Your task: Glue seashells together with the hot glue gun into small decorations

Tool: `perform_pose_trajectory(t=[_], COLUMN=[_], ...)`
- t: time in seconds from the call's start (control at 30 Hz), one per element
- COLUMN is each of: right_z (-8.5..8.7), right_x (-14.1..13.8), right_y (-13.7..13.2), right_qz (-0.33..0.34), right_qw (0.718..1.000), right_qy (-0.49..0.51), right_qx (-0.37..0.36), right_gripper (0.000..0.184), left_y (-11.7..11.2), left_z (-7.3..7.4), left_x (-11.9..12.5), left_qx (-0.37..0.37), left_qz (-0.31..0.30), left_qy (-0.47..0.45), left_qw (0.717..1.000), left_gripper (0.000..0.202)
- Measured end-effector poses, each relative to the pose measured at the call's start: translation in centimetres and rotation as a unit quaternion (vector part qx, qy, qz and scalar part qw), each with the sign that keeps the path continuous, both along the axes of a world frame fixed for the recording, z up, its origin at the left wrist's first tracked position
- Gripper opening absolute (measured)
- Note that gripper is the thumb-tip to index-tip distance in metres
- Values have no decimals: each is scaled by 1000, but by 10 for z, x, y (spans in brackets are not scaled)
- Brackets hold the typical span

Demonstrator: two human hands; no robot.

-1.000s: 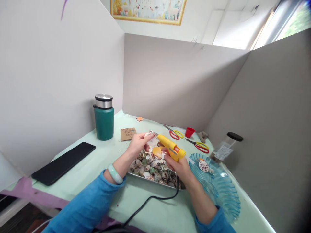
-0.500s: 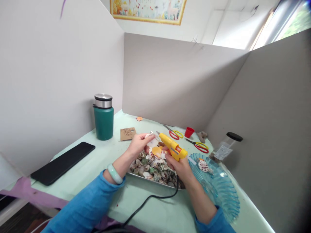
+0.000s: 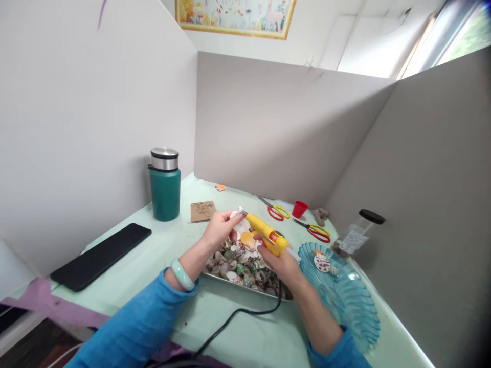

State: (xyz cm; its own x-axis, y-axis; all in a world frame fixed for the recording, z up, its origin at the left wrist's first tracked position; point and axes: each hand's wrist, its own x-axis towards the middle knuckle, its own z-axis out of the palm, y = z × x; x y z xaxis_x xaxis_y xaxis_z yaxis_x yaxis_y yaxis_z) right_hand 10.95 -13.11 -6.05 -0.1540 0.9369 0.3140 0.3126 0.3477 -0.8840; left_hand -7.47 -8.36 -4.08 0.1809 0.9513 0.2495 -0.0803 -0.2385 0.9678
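My right hand (image 3: 279,261) is closed round the handle of a yellow hot glue gun (image 3: 266,233), a clear glue stick poking from its back end. Its nozzle points to the left and meets the upper edge of a white shell (image 3: 242,225), where a small metallic piece shows; I cannot tell what that is. Between thumb and fingers, my left hand (image 3: 218,231) pinches this shell above a metal tray (image 3: 245,290) heaped with seashells (image 3: 245,268). An orange shell (image 3: 248,239) lies just below the held one.
A blue glass plate (image 3: 360,312) bearing a few shells stands to the right, near a clear jar (image 3: 355,232). Two scissors (image 3: 278,211), a red cup (image 3: 299,209) and a brown card (image 3: 203,211) lie farther back. At left are a green flask (image 3: 164,194) and black phone (image 3: 102,257).
The glue gun has tilted flatter and shifted left, bringing its nozzle to the white shell's top edge. My left hand keeps its pinch nearly in place.
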Motion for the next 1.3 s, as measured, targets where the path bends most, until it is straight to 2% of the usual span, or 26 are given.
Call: perform_pose_trajectory(t=[0.17,0.33,0.87,1.3], right_z=[2,3,8,6], right_x=[-2,-3,-3,-4], right_y=[-2,-3,-6,-5], right_qz=[-21,-28,-26,-42], right_qw=[999,998,995,997], right_qy=[-24,-31,-61,-21], right_qx=[43,53,72,59], right_gripper=[28,28,27,30], left_y=[0,0,-2,-2], left_z=[-1,-2,-3,1], left_x=[0,0,0,0], left_qx=[16,36,39,20], left_qz=[26,50,50,31], left_qy=[34,55,63,-16], left_qw=[999,997,996,999], left_gripper=[38,38,37,38])
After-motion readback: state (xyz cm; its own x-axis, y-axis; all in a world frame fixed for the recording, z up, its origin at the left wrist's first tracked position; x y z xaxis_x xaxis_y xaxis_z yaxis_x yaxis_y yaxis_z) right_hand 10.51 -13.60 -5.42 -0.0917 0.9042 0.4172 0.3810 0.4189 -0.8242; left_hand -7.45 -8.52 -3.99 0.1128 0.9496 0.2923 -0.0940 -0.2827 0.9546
